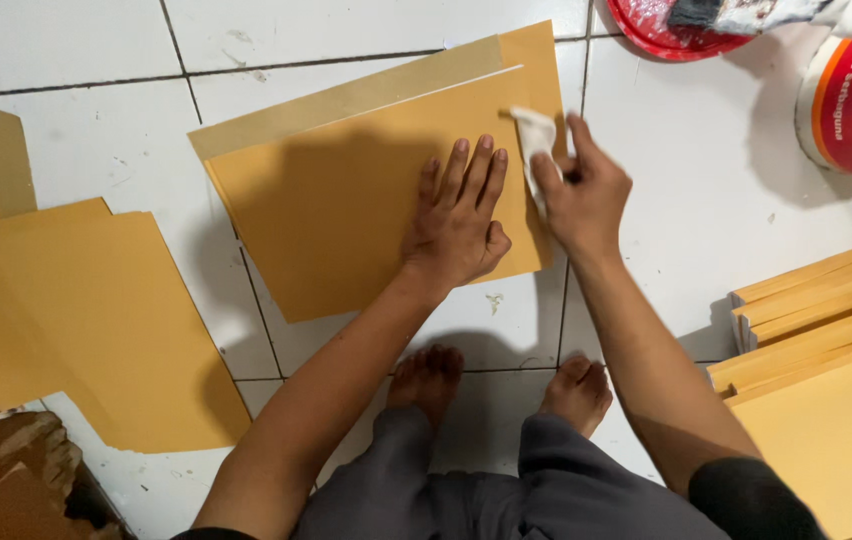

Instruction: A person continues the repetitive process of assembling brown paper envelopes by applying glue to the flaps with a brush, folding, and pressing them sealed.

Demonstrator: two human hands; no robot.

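**Two hands on a brown envelope on the floor**

From the head camera, looking down: a person squats on a white tiled floor (366,30). A big brown envelope (336,200) lies flat on the tiles in front of their bare feet. Its flap (346,100) is at the far edge, folded open.

The left hand (458,222) lies flat on the envelope with its fingers spread out, pressing down near the right side. It grips nothing. The right hand (581,195) is just beside it, at the right edge of the envelope. Its fingers pinch a small white cloth (536,140), and the cloth touches the envelope near the top right corner.

At the top right stands a round white tub (851,105) with a red and orange label band. Next to it, at the top edge, is part of a red lid or dish (661,35) with a brush-like thing resting across it; I cannot tell just what that is.

On the right lies a stack of brown envelopes (826,330). On the left more loose brown sheets (76,310) are spread on the tiles. In the bottom left corner is a dark brown lumpy thing (6,480).
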